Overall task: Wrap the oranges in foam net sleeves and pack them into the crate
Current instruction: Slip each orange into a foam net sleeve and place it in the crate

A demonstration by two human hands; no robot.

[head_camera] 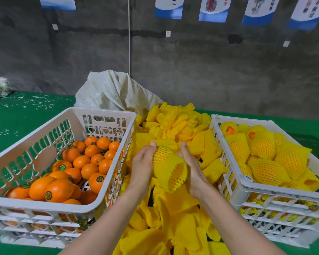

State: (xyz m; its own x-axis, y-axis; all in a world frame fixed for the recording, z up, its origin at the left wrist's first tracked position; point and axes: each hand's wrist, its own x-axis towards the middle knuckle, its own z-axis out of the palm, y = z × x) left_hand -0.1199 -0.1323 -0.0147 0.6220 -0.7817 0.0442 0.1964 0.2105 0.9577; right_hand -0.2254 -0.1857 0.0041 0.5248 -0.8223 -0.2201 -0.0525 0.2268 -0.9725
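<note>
Between the two crates I hold an orange inside a yellow foam net sleeve [167,162]; the sleeve's open end hangs toward me. My left hand [143,165] grips its left side, thumb up near the top. My right hand [191,168] grips its right side. A white crate [44,133] on the left holds several bare oranges [88,159] with stickers. The white crate [261,190] on the right holds several wrapped oranges [265,155] in yellow sleeves.
A heap of loose yellow foam sleeves [175,124] fills the gap between the crates and runs down toward me. A white woven sack [114,91] stands behind it. The table is covered in green cloth [26,107]; a grey wall rises behind.
</note>
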